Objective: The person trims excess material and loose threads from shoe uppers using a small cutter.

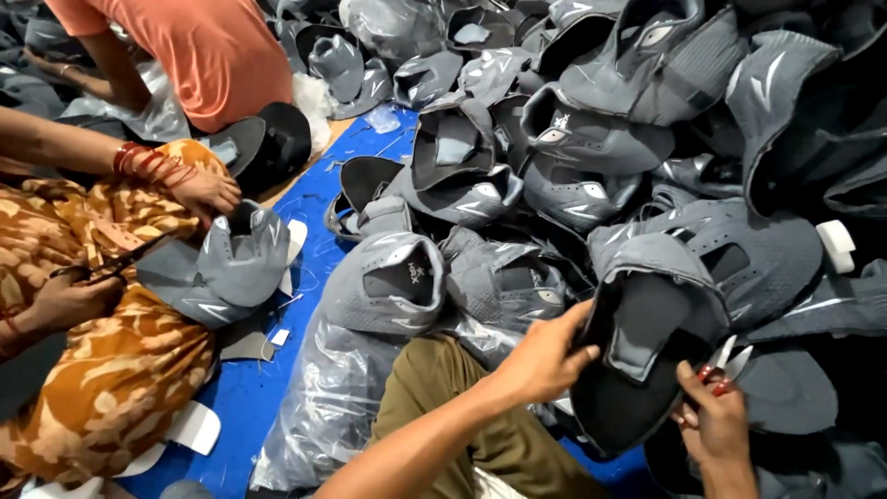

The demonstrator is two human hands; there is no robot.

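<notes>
The person wearing the camera sits cross-legged at the edge of a huge heap of grey shoe uppers, with one grey and black shoe upper pulled out of it and held up in front of the knee. The left hand is closed on the upper's left edge, thumb over the rim, steadying it. The right hand sits at the lower right edge and is wrapped around a small pair of red-handled snips, whose pale blades point up at the rim of the upper. From how things lie, the trimming on this piece looks to be in hand rather than finished, and the heap behind is still very large, so most of the pile seems left to go through; I cannot tell which pieces in it are already done.

A clear plastic bag lies crumpled beside the knee on the blue sheet that covers the floor. To the left a co-worker in an orange patterned dress holds another grey upper and scissors, and a second person in an orange shirt sits further back.
</notes>
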